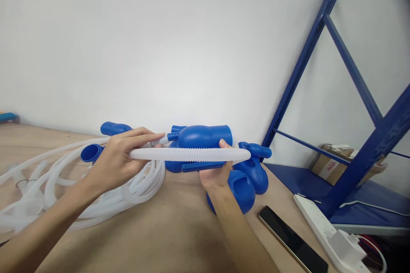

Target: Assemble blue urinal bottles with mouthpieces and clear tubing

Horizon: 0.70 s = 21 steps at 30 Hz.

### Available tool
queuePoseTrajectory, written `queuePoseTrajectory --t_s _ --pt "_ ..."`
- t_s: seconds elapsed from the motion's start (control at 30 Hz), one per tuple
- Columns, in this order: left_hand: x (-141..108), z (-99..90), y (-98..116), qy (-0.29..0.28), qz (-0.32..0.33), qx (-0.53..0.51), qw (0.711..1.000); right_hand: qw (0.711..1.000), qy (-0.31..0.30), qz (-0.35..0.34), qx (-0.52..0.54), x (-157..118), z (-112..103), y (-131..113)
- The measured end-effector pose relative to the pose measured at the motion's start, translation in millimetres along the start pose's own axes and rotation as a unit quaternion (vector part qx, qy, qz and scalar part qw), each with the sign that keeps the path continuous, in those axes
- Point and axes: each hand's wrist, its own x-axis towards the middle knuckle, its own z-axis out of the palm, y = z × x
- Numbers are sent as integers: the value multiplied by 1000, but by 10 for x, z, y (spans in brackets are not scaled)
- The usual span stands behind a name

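Note:
My left hand (pixel 123 153) is closed around the white tube, with thumb and fingertips at a white end piece near the ribbed nozzle of a blue hollow plastic vessel (pixel 203 136). Whether that end is pushed onto the nozzle, I cannot tell. The vessel lies sideways, its wide mouth to the right. My right hand (pixel 218 170) grips it from below, thumb up along its side. A corrugated stretch of the white tube (pixel 188 154) crosses in front of the vessel and bends back at the right, partly covering the right hand's fingers.
Coiled white tubes (pixel 144 187) lie on the table (pixel 166 230) at left. More blue vessels (pixel 241 190) stand right of and behind my hands. A phone (pixel 290 236) and a power strip (pixel 315 217) lie at right, beside a blue metal rack (pixel 301 72) with a cardboard box (pixel 329 166). A white wall stands behind.

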Motion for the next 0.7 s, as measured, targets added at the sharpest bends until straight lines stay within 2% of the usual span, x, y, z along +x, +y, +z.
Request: queuePoseTrajectory --t_s 0.07,0.17,0.47,0.57,0.63,0.7 --pt "14 8 40 14 -10 -7 1000 1000 26 10 11 0 -20 20" --pt "30 12 76 23 -16 -18 999 998 55 -17 14 5 -40 65" --pt "4 53 70 14 -21 -31 999 992 80 -93 -10 -59 -9 86" --pt "12 50 79 13 -10 -59 998 995 21 -90 -31 -68 10 17" --pt "19 44 86 9 -2 -82 997 997 -48 -48 -26 -66 37 -30" --pt "22 35 89 6 6 -97 995 996 -86 -6 -12 -61 62 -55"
